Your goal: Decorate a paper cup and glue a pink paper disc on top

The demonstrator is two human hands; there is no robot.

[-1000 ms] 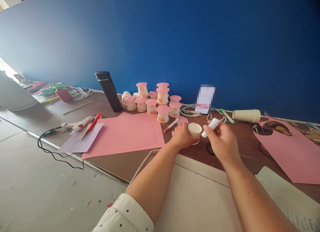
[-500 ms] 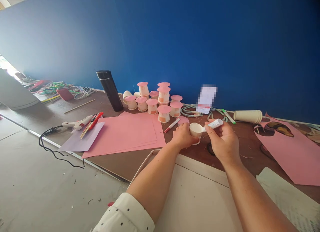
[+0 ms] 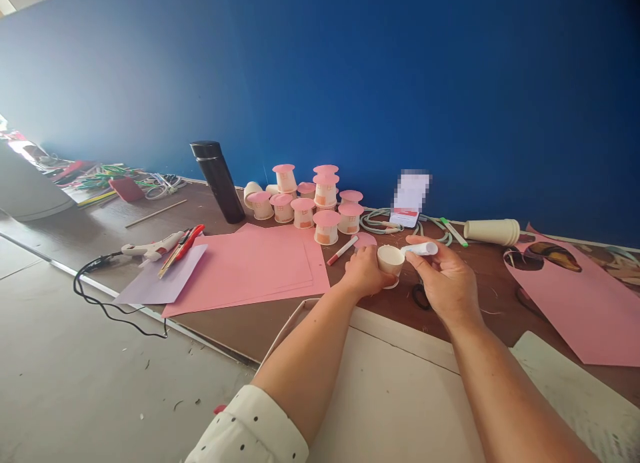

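My left hand (image 3: 366,273) is wrapped round a small white paper cup (image 3: 391,258), held on the brown tabletop with its round rim facing up. Between the thumb and fingers of my right hand (image 3: 451,286) is a white glue tube (image 3: 423,250), tipped almost level, its narrow end at the right side of the cup's rim. Just left of the cup lie a red-and-white marker (image 3: 343,250) and a pink paper disc (image 3: 365,240). Behind them stand several paper-cup houses (image 3: 327,228) with pink disc roofs, some of them stacked.
Pink paper sheets (image 3: 250,266) lie to the left, near a glue gun (image 3: 153,247) and a red utility knife (image 3: 189,243). A black flask (image 3: 219,183) stands behind. Stacked cups (image 3: 493,232) lie on their side at right, by a cut pink sheet (image 3: 585,310).
The glue tube has tilted lower, its back end dropping toward level, while its tip stays by the cup's rim. My left hand keeps its hold. The view has shifted slightly.
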